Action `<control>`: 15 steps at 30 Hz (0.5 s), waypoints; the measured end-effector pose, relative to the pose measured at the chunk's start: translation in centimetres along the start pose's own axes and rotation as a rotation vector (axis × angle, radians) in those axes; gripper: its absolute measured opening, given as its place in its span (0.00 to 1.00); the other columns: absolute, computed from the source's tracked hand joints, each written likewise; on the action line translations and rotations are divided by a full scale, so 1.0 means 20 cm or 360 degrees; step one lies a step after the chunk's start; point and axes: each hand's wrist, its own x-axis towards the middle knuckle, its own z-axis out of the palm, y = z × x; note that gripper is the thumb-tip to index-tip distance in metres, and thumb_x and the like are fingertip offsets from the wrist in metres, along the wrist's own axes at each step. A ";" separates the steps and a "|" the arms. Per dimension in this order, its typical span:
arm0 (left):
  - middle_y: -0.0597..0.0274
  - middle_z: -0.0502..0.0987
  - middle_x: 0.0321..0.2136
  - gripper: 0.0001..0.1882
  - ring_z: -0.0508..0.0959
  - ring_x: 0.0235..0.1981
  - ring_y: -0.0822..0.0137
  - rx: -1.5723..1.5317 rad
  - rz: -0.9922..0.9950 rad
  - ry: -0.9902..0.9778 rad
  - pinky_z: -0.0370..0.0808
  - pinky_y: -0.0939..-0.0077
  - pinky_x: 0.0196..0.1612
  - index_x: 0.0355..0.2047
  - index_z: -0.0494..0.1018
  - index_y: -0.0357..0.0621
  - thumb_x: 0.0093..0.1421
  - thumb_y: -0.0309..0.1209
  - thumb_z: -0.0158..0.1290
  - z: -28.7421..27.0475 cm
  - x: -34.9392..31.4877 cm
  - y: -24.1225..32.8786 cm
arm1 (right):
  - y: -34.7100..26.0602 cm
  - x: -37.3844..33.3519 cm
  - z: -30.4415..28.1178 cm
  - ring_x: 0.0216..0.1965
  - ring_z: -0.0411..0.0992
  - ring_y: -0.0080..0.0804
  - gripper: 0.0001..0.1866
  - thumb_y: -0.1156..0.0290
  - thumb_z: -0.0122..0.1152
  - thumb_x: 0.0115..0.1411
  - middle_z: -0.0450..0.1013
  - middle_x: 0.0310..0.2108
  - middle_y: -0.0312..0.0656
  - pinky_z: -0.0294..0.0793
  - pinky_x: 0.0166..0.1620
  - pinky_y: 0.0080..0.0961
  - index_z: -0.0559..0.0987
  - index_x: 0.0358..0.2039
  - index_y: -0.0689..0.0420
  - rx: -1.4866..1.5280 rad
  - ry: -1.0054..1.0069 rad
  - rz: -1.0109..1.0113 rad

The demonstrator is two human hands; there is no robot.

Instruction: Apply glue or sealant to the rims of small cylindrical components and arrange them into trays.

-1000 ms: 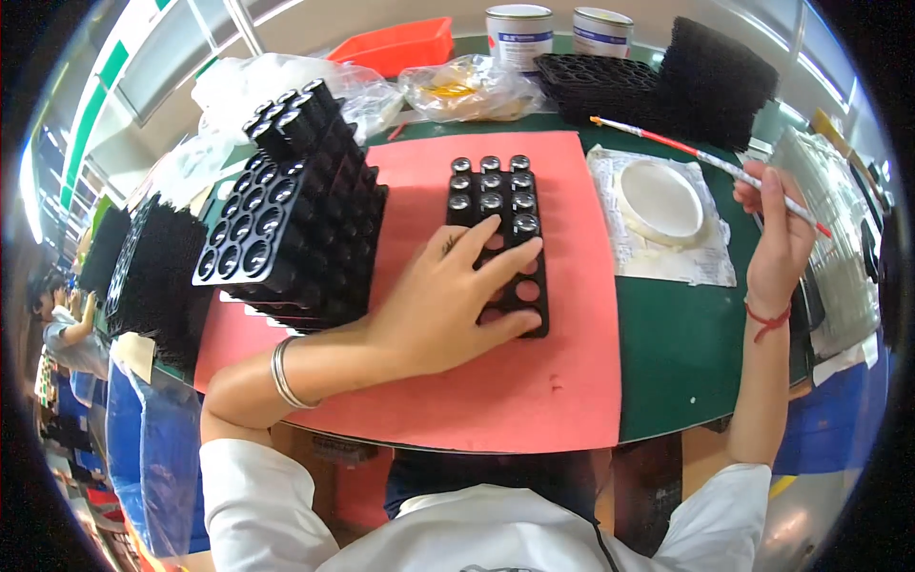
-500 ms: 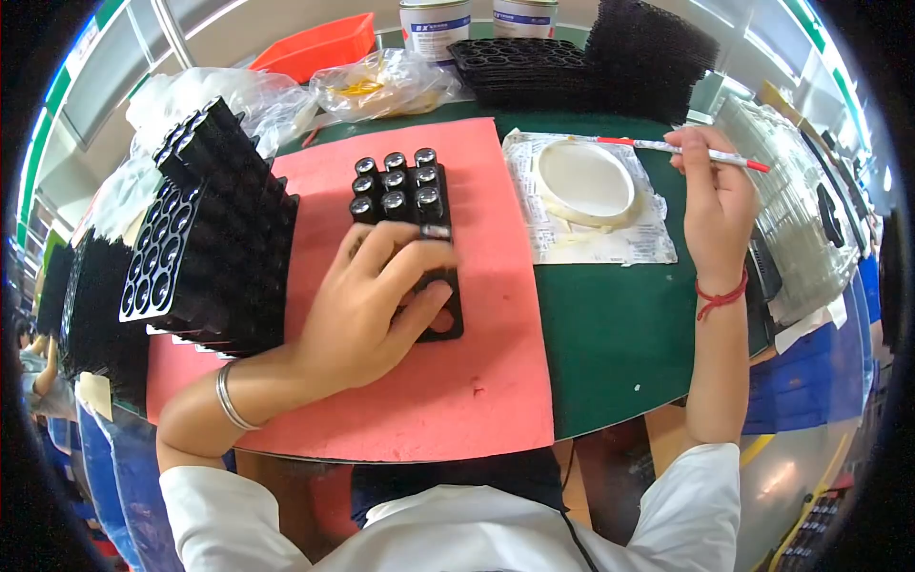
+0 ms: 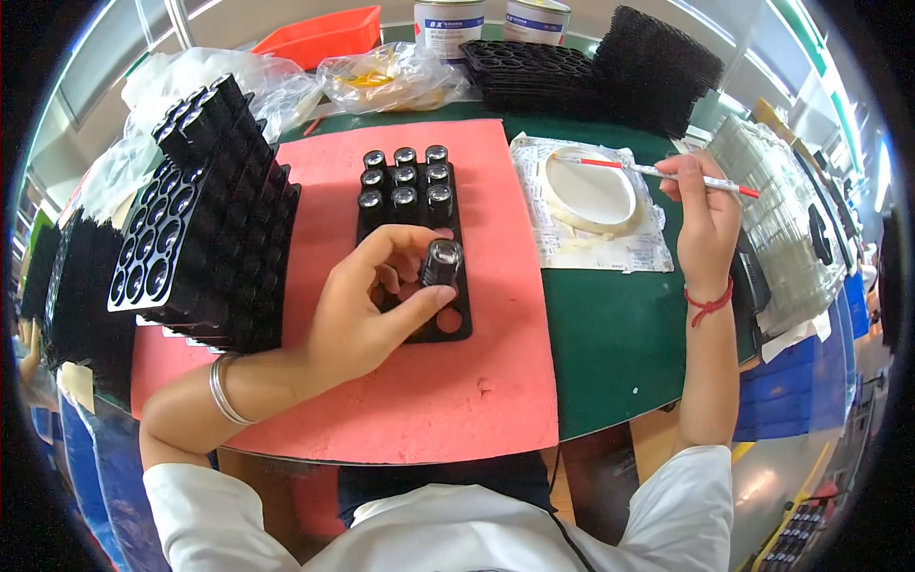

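Observation:
Between the thumb and fingers of my left hand is a small black cylinder with a glassy top, held upright above a black tray. The far part of that tray bears rows of similar black cylinders. Uncovered round holes show at its near end, partly hidden by my hand. My right hand grips a thin brush-like stick with red sections. Its far end reaches over a shallow round white dish, which stands on a stained printed sheet; contact with the dish is unclear.
A tall stack of loaded black trays stands left on the pink mat. Behind are plastic bags, a red bin, tins and stacked black trays. Clear trays are piled at the right.
My left hand, earlier spread over the tray, now shows a black cylinder upright between thumb and fingers. The stick in my right hand has shifted slightly, its end still over the dish.

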 end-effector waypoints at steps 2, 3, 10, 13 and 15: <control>0.71 0.68 0.25 0.17 0.64 0.24 0.82 0.0004 -0.0041 -0.0035 0.60 0.89 0.25 0.39 0.67 0.40 0.47 0.26 0.56 -0.02 0.01 -0.03 | 0.00 0.00 -0.01 0.22 0.61 0.14 0.16 0.63 0.45 0.59 0.67 0.19 0.32 0.60 0.29 0.11 0.74 0.23 0.62 0.0043 -0.0012 0.0018; 0.71 0.68 0.25 0.17 0.64 0.24 0.82 0.0000 -0.0040 -0.0033 0.60 0.89 0.25 0.39 0.67 0.40 0.47 0.26 0.56 -0.01 0.02 -0.03 | 0.01 0.00 -0.02 0.22 0.61 0.14 0.16 0.63 0.45 0.59 0.67 0.19 0.32 0.60 0.29 0.11 0.74 0.23 0.62 0.0040 -0.0015 0.0015; 0.66 0.71 0.28 0.16 0.71 0.23 0.80 -0.0260 -0.0123 -0.0041 0.68 0.89 0.19 0.40 0.67 0.38 0.50 0.24 0.53 -0.01 0.03 -0.01 | 0.07 0.05 -0.07 0.18 0.59 0.15 0.18 0.61 0.44 0.59 0.64 0.14 0.32 0.58 0.23 0.12 0.74 0.22 0.61 0.0269 0.0257 0.0364; 0.62 0.72 0.31 0.16 0.73 0.28 0.78 -0.0352 -0.0156 -0.0020 0.69 0.88 0.20 0.41 0.67 0.37 0.51 0.24 0.52 0.00 0.04 0.01 | 0.11 0.06 -0.10 0.17 0.58 0.16 0.18 0.61 0.45 0.58 0.63 0.13 0.33 0.57 0.23 0.12 0.73 0.21 0.62 0.0408 0.0395 0.0454; 0.61 0.73 0.33 0.16 0.74 0.29 0.77 -0.0371 -0.0158 0.0027 0.69 0.88 0.21 0.41 0.66 0.36 0.51 0.24 0.52 -0.01 0.04 0.01 | 0.12 0.07 -0.12 0.17 0.58 0.19 0.17 0.61 0.47 0.58 0.61 0.13 0.34 0.57 0.23 0.14 0.72 0.21 0.62 0.0863 0.0475 0.0560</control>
